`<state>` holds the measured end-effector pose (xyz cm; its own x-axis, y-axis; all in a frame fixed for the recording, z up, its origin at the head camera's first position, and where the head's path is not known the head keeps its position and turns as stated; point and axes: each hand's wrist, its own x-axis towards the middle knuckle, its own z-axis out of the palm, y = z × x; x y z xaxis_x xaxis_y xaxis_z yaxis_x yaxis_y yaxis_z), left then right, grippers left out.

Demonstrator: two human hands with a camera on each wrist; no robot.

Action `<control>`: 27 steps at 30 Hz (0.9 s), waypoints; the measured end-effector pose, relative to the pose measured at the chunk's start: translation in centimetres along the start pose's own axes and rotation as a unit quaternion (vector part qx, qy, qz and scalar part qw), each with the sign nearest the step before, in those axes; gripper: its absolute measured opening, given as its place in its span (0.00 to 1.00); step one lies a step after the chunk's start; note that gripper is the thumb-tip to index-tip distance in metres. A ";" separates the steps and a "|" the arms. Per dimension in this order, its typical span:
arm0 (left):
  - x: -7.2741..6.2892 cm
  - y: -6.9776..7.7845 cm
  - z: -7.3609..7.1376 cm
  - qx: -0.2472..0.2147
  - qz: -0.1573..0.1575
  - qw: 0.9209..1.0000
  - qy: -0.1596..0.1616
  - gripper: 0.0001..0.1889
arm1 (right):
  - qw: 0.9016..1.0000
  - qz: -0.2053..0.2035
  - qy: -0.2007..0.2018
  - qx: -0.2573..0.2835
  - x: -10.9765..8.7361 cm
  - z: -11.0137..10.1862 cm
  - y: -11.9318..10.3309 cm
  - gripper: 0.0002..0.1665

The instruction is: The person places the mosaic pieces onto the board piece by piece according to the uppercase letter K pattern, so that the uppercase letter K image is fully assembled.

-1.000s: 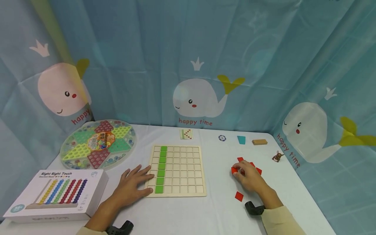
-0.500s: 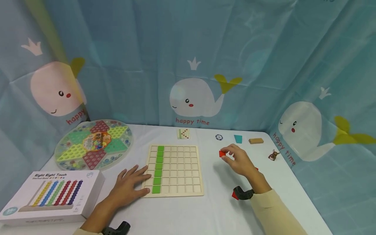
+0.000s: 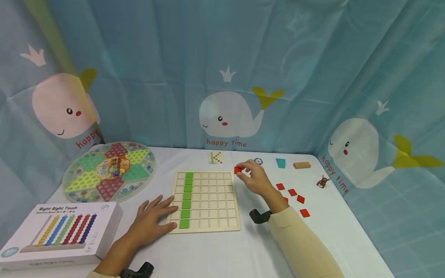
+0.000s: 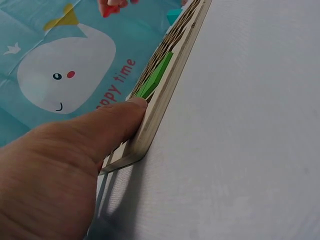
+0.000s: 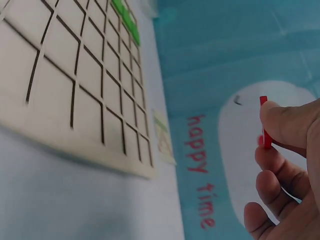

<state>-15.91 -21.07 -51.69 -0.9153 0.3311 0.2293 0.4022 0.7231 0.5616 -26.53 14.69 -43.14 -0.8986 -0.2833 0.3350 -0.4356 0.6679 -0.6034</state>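
Note:
A wooden grid board lies on the white table, with a column of green square tiles set in its second column from the left. My left hand rests with spread fingers on the board's left edge. In the left wrist view its thumb touches the board's corner beside a green tile. My right hand pinches a red square tile between thumb and fingers, raised near the board's far right corner. Seen from the right wrist, that red tile shows edge-on.
Several red tiles lie scattered to the right. Along the back are a small pattern card, a poker chip, a teal piece, a wooden block and a brown figurine. A round game board and white box stand left.
My right hand has picked up a red tile from the scattered group and carried it left toward the board's far right corner. The left hand stays on the board's edge.

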 end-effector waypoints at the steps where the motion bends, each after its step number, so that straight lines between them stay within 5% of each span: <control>1: 0.0 0.0 0.0 0.001 -0.001 1.000 -0.001 0.28 | 1.000 0.004 -0.003 0.003 0.3 0.5 -0.1 0.14; 10: -0.1 -0.2 -0.1 0.013 -0.004 1.000 0.000 0.28 | 0.999 0.000 -0.036 0.001 2.7 3.7 -0.2 0.14; 27: 0.2 0.0 0.1 0.011 -0.005 1.000 0.002 0.28 | 0.992 0.067 -0.099 -0.032 4.6 6.6 1.2 0.13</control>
<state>-16.08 -20.94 -51.77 -0.9197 0.3208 0.2263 0.3925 0.7400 0.5462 -31.52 9.65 -47.18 -0.9435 -0.3150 0.1026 -0.3136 0.7491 -0.5835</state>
